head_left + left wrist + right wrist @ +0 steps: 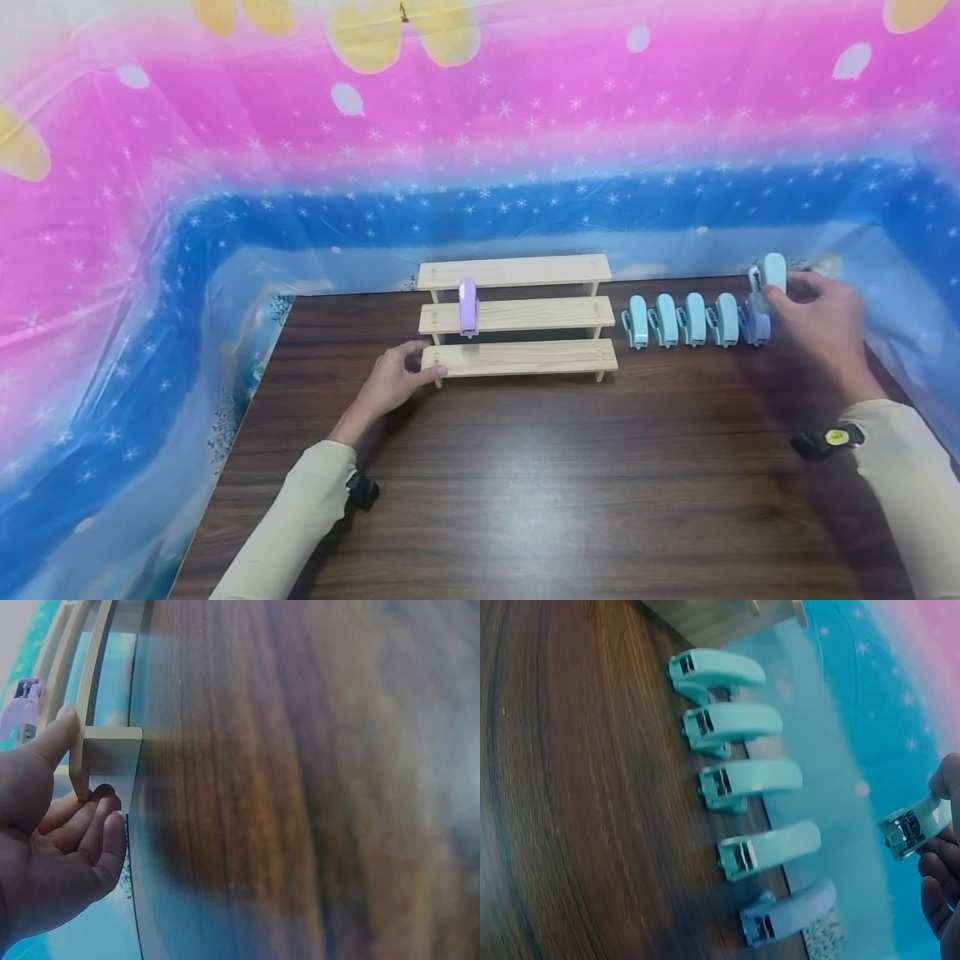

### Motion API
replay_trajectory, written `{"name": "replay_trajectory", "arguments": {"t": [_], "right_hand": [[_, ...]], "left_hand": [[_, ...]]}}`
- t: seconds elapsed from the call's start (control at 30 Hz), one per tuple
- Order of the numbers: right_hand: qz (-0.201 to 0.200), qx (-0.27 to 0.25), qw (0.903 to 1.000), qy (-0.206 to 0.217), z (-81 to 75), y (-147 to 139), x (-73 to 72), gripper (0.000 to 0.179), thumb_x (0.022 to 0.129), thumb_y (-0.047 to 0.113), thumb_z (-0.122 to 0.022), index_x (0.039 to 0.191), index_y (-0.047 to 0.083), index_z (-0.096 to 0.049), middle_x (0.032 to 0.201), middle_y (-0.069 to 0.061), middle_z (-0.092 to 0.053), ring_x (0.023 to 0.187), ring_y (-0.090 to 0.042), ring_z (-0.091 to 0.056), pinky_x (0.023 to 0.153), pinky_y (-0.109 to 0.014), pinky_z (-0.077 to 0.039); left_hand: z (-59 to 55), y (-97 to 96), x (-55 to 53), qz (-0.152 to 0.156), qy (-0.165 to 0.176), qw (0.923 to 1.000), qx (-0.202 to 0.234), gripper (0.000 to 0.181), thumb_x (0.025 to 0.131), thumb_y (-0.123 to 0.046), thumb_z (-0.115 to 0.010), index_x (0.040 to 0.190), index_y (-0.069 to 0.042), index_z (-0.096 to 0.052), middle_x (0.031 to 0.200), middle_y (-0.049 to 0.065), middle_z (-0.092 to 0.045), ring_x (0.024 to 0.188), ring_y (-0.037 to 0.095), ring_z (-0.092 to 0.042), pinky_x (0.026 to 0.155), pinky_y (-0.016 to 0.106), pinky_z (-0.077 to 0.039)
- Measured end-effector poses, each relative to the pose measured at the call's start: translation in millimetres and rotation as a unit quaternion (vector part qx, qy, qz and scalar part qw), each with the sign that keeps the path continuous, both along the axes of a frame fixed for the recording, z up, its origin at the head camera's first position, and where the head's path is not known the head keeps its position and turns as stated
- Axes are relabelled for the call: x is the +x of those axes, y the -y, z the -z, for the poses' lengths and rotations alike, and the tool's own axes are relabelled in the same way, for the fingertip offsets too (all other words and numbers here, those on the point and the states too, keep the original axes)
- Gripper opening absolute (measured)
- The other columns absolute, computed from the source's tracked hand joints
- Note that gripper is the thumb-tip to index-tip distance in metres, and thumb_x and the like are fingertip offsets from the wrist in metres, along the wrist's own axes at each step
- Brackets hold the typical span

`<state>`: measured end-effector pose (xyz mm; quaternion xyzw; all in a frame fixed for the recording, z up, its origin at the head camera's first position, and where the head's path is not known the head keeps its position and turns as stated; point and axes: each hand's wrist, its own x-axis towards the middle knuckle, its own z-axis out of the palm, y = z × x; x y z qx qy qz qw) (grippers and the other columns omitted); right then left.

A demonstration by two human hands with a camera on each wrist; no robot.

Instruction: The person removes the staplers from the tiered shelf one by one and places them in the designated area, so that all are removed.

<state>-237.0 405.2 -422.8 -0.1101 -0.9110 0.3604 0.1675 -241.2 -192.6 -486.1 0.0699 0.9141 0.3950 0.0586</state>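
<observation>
My right hand (825, 321) pinches a mint-green stapler (772, 275) between thumb and fingers, raised above the right end of a row of staplers. In the right wrist view the held stapler (911, 829) shows its metal front end. My left hand (393, 379) grips the left end of a three-tier wooden stand (517, 358), thumb on the lowest plank and fingers beneath it, as the left wrist view also shows. A light purple stapler (468, 308) stands toward the left of the middle tier.
Several mint-green staplers (693, 319) stand in a row right of the stand, with a blue-purple stapler (756, 321) at the right end, partly hidden by my right hand in the head view. The dark wooden table (510, 492) backs onto a pink and blue cloth (525, 200).
</observation>
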Motion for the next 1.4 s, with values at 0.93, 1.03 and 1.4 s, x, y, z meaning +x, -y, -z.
{"name": "replay_trajectory", "arguments": {"t": [0.93, 1.03, 1.4], "right_hand": [[0.006, 0.018, 0.9976, 0.067, 25.8, -59, -5.6, 0.067, 0.098, 0.052, -0.060, 0.138, -0.002, -0.060, 0.128, -0.030, -0.064, 0.089, -0.005, -0.054, 0.069, -0.020, -0.043], [-0.001, 0.028, 0.9980, 0.057, 32.1, -62, -5.7, 0.066, 0.099, 0.050, -0.061, 0.134, -0.006, -0.062, 0.126, -0.033, -0.064, 0.086, -0.002, -0.053, 0.067, -0.019, -0.042], [0.000, 0.047, 0.9969, 0.063, 57.3, -66, -9.4, 0.070, 0.100, 0.050, -0.056, 0.134, -0.011, -0.059, 0.130, -0.037, -0.059, 0.112, -0.044, -0.054, 0.076, -0.033, -0.035]], "left_hand": [[2.3, 0.3, -1.5, 0.000, 0.000, 1.0000, 0.008, 0.070, 0.093, -0.042, -0.076, 0.145, -0.002, -0.054, 0.123, 0.016, -0.069, 0.106, 0.027, -0.067, 0.079, 0.038, -0.056], [1.8, 0.5, -1.3, 0.001, 0.000, 1.0000, 0.005, 0.070, 0.093, -0.042, -0.076, 0.146, -0.002, -0.053, 0.125, 0.016, -0.069, 0.108, 0.028, -0.066, 0.081, 0.039, -0.056], [1.9, 0.9, -1.4, 0.002, 0.002, 1.0000, 0.004, 0.071, 0.093, -0.043, -0.076, 0.147, -0.003, -0.053, 0.127, 0.017, -0.068, 0.111, 0.029, -0.065, 0.083, 0.041, -0.056]]}}
